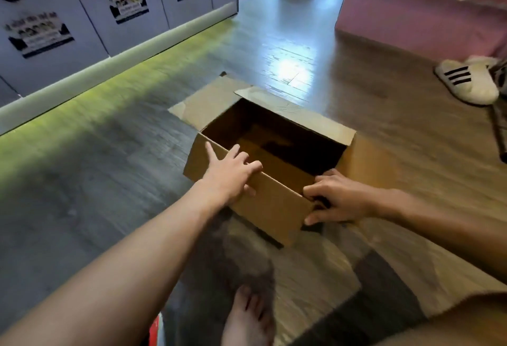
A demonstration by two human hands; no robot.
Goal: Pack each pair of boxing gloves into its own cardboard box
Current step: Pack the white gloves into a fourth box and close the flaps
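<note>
My left hand [233,172] lies over the near wall of the open brown cardboard box [274,203]. Its fingers curl inside the rim, the thumb presses the outer face, and the index finger stretches along the edge. My right hand [340,197] grips the box's near right corner, fingers hooked round it. The box stands on the grey-brown wooden floor [109,181], flaps out. Well to the box's right lie white slides with three black stripes [466,82]. Beyond the box to its left, printed posters [129,5] hang on white cabinet doors [90,24], their text too blurred to read.

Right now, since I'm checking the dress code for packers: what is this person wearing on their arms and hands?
Nothing visible: the left hand and right hand are ungloved, the forearms sleeveless as far as shown; no watch, bracelet or ring.
</note>
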